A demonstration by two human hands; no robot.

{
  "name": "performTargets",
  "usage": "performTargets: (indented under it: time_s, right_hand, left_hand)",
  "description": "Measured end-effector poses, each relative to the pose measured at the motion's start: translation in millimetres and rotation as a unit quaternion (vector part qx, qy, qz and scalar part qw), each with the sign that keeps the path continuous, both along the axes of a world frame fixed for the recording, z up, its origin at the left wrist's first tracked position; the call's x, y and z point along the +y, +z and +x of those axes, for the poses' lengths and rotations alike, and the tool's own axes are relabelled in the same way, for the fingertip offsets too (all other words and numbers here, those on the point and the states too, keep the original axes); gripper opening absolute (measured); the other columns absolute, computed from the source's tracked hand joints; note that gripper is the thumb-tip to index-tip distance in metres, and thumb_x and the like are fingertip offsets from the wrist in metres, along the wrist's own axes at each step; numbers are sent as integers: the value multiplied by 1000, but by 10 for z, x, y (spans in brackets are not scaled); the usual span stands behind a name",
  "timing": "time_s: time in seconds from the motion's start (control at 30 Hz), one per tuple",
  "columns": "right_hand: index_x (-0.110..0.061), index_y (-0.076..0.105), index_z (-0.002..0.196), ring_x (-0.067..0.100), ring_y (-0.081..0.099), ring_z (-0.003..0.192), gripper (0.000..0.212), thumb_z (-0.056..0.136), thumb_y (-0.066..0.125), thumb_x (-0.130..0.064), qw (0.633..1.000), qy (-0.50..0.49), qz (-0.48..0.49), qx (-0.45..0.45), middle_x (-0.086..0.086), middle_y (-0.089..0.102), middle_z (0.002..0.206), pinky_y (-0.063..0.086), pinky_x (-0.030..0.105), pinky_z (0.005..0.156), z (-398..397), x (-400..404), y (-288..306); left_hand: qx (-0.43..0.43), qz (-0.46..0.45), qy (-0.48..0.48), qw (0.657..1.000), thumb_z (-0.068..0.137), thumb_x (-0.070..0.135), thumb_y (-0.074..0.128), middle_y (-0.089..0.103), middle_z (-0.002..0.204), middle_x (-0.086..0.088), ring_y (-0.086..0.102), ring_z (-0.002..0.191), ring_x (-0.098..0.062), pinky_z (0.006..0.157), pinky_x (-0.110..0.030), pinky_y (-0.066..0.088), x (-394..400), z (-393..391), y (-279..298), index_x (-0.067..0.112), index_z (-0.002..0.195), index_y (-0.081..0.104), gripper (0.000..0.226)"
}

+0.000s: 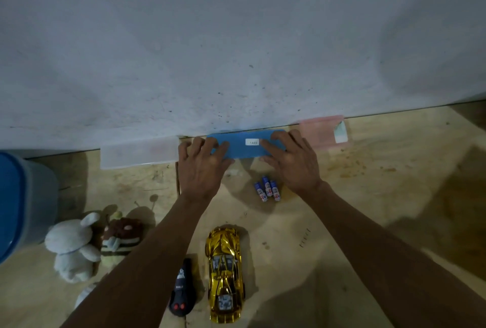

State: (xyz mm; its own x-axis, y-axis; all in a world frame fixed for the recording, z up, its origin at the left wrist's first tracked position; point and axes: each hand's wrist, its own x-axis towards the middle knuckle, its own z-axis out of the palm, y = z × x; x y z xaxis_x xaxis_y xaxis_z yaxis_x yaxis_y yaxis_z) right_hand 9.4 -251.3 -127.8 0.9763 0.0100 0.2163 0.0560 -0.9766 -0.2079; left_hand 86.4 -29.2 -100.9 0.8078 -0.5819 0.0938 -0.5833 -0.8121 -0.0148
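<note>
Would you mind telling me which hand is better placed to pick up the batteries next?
Right, probably: the right hand lies beside the batteries, while the left hand sits farther off at the other end of the blue box.

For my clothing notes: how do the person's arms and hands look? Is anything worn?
Both forearms are bare, with no sleeves in view. The left hand and right hand show no gloves, rings or watch.
</note>
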Motion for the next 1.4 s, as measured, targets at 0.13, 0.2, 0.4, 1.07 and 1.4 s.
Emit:
performTargets:
  time_s: [0.13,0.2,0.4,1.07,1.4]
  right_hand:
    - [-14,72,116,34,61,104,39,85,71,-39,1000,2,-14,4,9,67,118,56,42,76,120,21,5]
    - [-12,71,117,35,61,107,43,84,73,-40,1000,9,-17,25,11,66,121,56,43,78,151,44,-3]
    - [-17,66,122,36,56,112,44,87,72,-43,996,-6,-38,83,9,60,129,52,44,81,147,108,24]
    - [-12,72,111,27,66,97,23,94,62,-24,913,-179,322,174,10,71,105,52,32,83,248,2200,556]
    - [-7,69,76,17,61,53,27,88,74,-30,535,-491,667,165,11,70,71,52,27,49,1018,3334,474]
  left_hand:
    - [2,10,2,1000,86,44,69,67,103,-8,62,95,-35,85,-47,46,25,63,-21,16,113,72,39]
    - [7,14,3,1000,86,43,71,67,104,-10,62,95,-36,85,-48,47,34,71,-29,14,115,71,41]
    - [61,77,23,995,85,44,72,61,117,-6,56,105,-33,89,-50,46,-32,66,6,19,120,68,43]
    - [113,-51,161,979,90,24,68,68,120,-12,57,114,-37,88,-50,51,1764,119,585,15,125,68,37]
    - [136,31,90,986,93,39,66,51,142,-8,44,130,-31,103,-48,40,2388,719,279,26,140,55,50]
